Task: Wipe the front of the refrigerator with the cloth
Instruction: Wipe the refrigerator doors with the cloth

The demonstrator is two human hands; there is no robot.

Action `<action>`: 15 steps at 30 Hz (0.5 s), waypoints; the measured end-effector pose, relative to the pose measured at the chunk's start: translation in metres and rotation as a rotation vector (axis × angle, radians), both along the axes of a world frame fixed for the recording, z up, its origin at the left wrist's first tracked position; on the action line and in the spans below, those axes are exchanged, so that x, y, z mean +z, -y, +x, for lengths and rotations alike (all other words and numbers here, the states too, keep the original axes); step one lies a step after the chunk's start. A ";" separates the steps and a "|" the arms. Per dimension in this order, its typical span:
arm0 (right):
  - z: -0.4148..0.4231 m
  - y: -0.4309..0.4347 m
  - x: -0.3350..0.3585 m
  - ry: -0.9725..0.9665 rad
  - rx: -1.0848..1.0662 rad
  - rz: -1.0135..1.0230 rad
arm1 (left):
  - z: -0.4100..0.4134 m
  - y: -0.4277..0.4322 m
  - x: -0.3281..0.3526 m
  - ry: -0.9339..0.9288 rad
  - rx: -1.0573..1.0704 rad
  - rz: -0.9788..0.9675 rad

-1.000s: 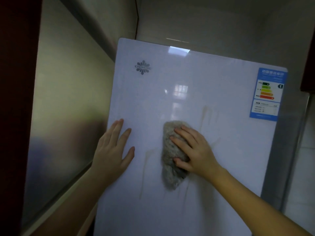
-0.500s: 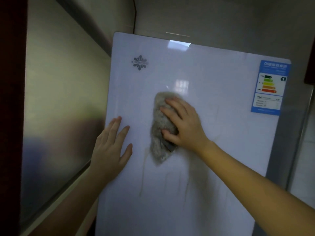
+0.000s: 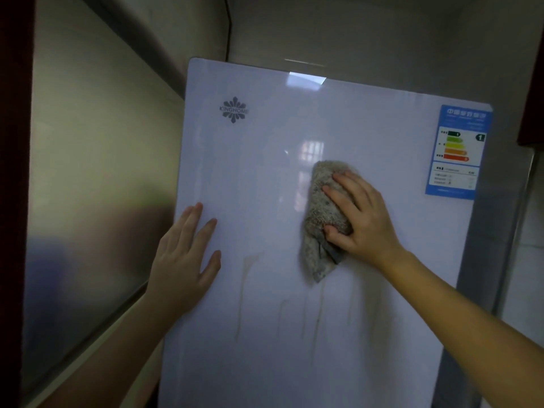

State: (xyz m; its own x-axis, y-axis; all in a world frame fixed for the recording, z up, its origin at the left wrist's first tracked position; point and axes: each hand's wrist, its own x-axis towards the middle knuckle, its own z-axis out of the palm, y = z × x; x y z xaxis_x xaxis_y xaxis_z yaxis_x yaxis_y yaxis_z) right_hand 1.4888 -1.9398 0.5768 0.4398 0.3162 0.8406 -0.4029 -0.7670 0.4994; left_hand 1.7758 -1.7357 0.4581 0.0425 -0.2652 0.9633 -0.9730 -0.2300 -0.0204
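Right hand (image 3: pixel 362 219) clasps a grey cloth (image 3: pixel 321 207) against the middle of the refrigerator door (image 3: pixel 265 157). Left hand (image 3: pixel 182 260) lies flat by the door's left edge. The upper door looks clean, while the brown drip streaks (image 3: pixel 244 290) below look unwiped.

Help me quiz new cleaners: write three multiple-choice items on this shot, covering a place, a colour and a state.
1. Where on the glossy white refrigerator door is the blue rectangular energy label? A lower left; B upper right; C centre.
2. What colour is the fluffy towelling cloth under the right hand? A grey-beige; B red; C green.
3. How is the left hand? A gripping the cloth; B hanging clear of the door; C flat on the door, fingers straight.
Answers: B, the label sits at the door's top right; A, its pile is grey-beige; C, the palm lies against the door.
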 end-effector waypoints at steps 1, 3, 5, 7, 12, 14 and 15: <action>0.001 0.000 0.000 0.001 0.000 -0.001 | 0.000 0.000 0.000 0.003 0.002 0.001; 0.002 0.000 0.000 0.005 0.002 -0.001 | 0.001 0.000 0.000 0.010 0.005 -0.001; 0.002 0.000 -0.001 0.013 0.003 0.001 | 0.001 0.000 0.000 0.012 0.002 0.001; 0.002 0.000 -0.002 0.018 -0.002 -0.001 | 0.000 -0.001 0.000 0.009 0.000 0.004; 0.003 -0.003 -0.005 0.040 -0.004 0.015 | -0.001 -0.002 0.000 -0.008 -0.007 0.012; 0.006 -0.005 -0.010 0.057 -0.007 0.057 | -0.002 -0.002 0.000 -0.019 -0.015 0.012; 0.008 -0.007 -0.014 0.064 -0.005 0.079 | -0.002 -0.001 0.000 -0.024 -0.018 0.010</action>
